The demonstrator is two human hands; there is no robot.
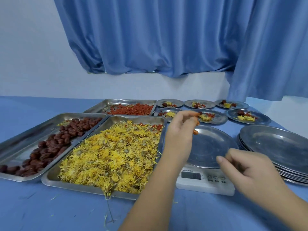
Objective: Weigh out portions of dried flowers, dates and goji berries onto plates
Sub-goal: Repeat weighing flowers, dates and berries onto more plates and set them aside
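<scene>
Orange goji berries (195, 132), pinched in the left hand (180, 132) fingers (190, 117), are hovering at the plate (211, 147) rim's 10 o'clock, risking spilling outside; the right hand (250, 170) is curling loosely, empty.

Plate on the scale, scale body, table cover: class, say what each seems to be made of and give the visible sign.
Plate on the scale: metal, probably stainless steel, polished; grey, mirroring light in streaks. Scale body: looks like white plastic, smooth, with a moulded casing. Table cover: seems blue cloth, matte, no glare.
</scene>
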